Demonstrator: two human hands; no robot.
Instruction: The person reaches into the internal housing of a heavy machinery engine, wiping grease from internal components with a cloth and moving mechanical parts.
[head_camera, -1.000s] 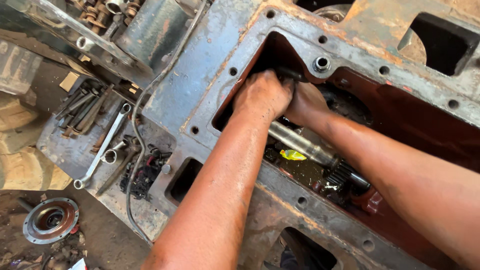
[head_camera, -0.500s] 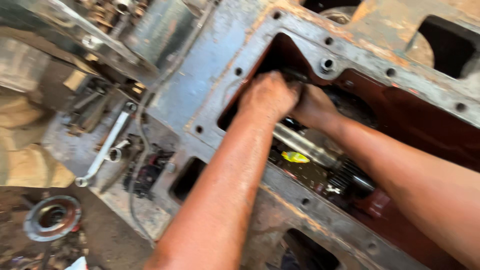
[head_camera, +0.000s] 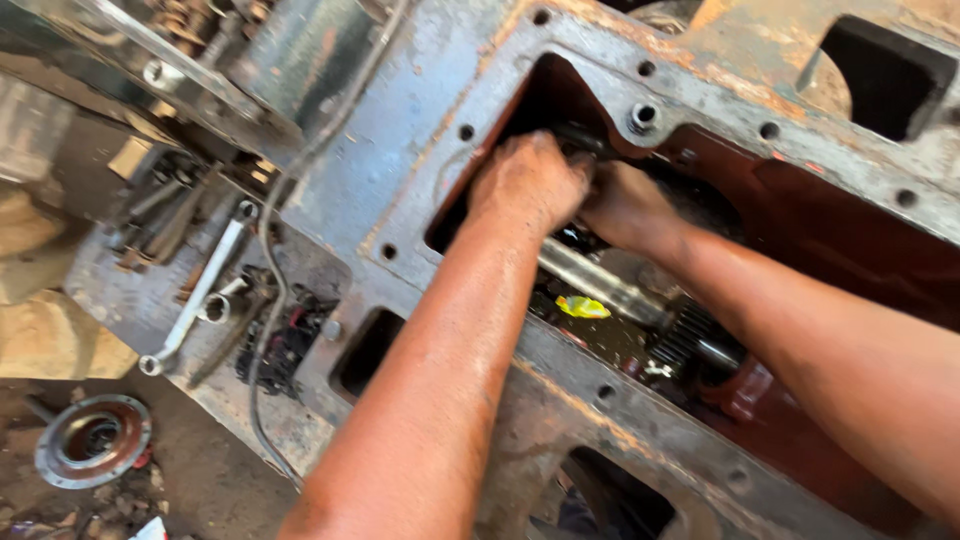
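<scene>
Deep in the head view, the left hand and right hand meet inside the opening of the rusty cast housing, both curled around a dark part at the top end of the steel shaft, though whether they clamp it I cannot tell. Judging by its look, the shaft is heavy, rigid and oil-slick, best gripped on its bare length below the hands, above the gear. The fingers and the part itself are hidden in shadow.
</scene>
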